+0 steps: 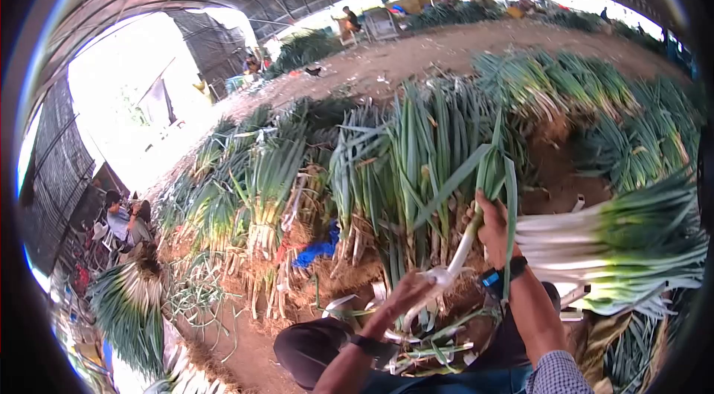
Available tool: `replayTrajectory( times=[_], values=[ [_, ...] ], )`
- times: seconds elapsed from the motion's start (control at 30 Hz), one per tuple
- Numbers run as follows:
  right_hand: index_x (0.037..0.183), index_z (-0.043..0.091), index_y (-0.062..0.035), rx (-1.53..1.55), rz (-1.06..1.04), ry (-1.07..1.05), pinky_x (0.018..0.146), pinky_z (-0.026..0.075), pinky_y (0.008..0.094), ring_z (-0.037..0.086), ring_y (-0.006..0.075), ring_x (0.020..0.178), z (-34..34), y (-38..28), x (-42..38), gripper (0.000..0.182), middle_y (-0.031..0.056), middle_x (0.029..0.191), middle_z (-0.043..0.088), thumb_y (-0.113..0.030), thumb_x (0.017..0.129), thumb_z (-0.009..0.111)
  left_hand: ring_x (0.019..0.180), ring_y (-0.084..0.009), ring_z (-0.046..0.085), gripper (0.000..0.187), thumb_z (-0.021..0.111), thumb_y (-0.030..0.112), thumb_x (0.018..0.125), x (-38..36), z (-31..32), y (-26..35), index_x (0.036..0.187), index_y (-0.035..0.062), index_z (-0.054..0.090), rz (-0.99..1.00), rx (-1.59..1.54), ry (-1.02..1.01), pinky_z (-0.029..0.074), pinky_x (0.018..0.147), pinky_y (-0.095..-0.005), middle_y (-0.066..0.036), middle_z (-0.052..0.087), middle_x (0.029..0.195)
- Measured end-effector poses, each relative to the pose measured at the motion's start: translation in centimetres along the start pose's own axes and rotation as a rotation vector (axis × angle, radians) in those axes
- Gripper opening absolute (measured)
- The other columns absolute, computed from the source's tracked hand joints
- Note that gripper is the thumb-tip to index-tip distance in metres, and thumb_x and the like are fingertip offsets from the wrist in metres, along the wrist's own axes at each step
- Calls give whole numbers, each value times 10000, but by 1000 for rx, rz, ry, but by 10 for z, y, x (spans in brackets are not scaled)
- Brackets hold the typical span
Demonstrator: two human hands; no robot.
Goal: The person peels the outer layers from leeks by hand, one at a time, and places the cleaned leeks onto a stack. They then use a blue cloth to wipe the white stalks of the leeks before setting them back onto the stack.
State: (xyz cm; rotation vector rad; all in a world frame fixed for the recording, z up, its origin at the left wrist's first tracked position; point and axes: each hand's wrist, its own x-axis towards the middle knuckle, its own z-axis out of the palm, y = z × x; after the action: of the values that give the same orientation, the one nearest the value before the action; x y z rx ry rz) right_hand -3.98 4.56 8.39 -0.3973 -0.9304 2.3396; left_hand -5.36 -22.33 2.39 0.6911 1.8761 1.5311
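My right hand [492, 230] is closed around a large green onion [462, 244] just below its leaves, which point up and bend to both sides. Its white stalk slants down to the left. Closer to the root end, the closed fingers of my left hand [413, 291] grip the stalk's pale outer skin. Loose peeled leaves [439, 349] lie below, between my knees. In front of my hands stand untrimmed green onion bundles [431, 148] with roots still on. To my right is a stack of peeled green onions [573, 249] with clean white stalks.
Another pile of green onions [134, 305] lies at the left. Blue plastic [318, 247] sits among the bundles ahead. More bundles [550, 85] spread over the dirt floor [431, 48] at the back right. A person [119, 217] sits at far left, and several others work at the back.
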Motion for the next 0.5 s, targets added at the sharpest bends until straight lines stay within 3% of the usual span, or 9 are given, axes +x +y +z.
replayTrajectory(
  times=[0.03, 0.1, 0.13, 0.27, 0.33, 0.4, 0.43, 0.47, 0.5],
  values=[
    [969, 560, -102, 45, 1, -55, 564, 534, 364, 567, 170, 615, 6, -5, -3, 236, 37, 747, 544, -249, 916, 736, 833, -109, 601, 465, 638, 404, 988, 5, 4, 13, 1201, -9, 632, 36, 142, -90, 492, 696, -279, -47, 666, 965],
    [996, 560, -92, 99, 3, -123, 579, 542, 365, 567, 177, 618, 14, -10, -7, 236, 41, 758, 548, -241, 923, 729, 852, -88, 568, 504, 636, 451, 980, 12, 23, 3, 1202, -1, 643, 39, -21, -7, 470, 711, -255, -16, 634, 910],
    [1013, 559, -80, 103, -61, -78, 560, 540, 362, 582, 188, 630, 18, -7, -9, 212, 49, 749, 546, -212, 937, 706, 721, -69, 509, 452, 612, 438, 996, 11, 39, 15, 1065, 1, 705, 26, -107, 125, 423, 627, -253, 14, 581, 754],
    [988, 575, -46, -272, 91, 74, 500, 516, 352, 595, 172, 620, -4, 44, -13, 218, 53, 729, 577, -205, 928, 711, 629, -107, 413, 376, 596, 380, 1002, 28, 52, 23, 1028, 15, 681, 131, 84, 341, 380, 565, -328, -28, 523, 646],
    [953, 606, -41, -302, 96, 99, 463, 491, 331, 569, 161, 544, -1, 48, -20, 236, 43, 681, 577, -230, 909, 740, 636, -128, 445, 346, 596, 351, 998, 34, 50, 11, 1021, 16, 677, 200, 250, 366, 403, 584, -347, -64, 545, 655],
    [933, 629, -52, -279, -168, -42, 471, 480, 289, 555, 135, 528, -1, 39, -20, 237, 22, 664, 573, -246, 899, 761, 651, -173, 539, 281, 601, 297, 985, 35, 52, 5, 993, 28, 684, 323, 325, 401, 451, 622, -366, -98, 614, 722],
    [1019, 641, -47, -123, 49, -120, 583, 520, 302, 586, 115, 660, 6, 18, -23, 223, 11, 778, 605, -220, 916, 739, 708, -204, 615, 243, 607, 280, 978, 36, 52, -8, 981, 52, 691, 399, 165, 446, 483, 650, -367, -109, 671, 806],
    [1131, 643, -79, -56, 67, 49, 686, 518, 300, 587, 110, 786, 13, 12, -29, 248, -10, 892, 607, -206, 932, 718, 695, -240, 613, 214, 596, 247, 977, 41, 39, -25, 975, 45, 666, 636, 401, 482, 490, 654, -387, -113, 636, 757],
    [1067, 623, -96, -50, 55, 26, 637, 497, 305, 567, 119, 721, 7, 7, -21, 235, -9, 828, 580, -241, 920, 734, 659, -190, 532, 177, 564, 211, 990, 36, 34, -21, 891, 73, 613, 509, 466, 466, 448, 608, -372, -43, 544, 724]
  ],
)
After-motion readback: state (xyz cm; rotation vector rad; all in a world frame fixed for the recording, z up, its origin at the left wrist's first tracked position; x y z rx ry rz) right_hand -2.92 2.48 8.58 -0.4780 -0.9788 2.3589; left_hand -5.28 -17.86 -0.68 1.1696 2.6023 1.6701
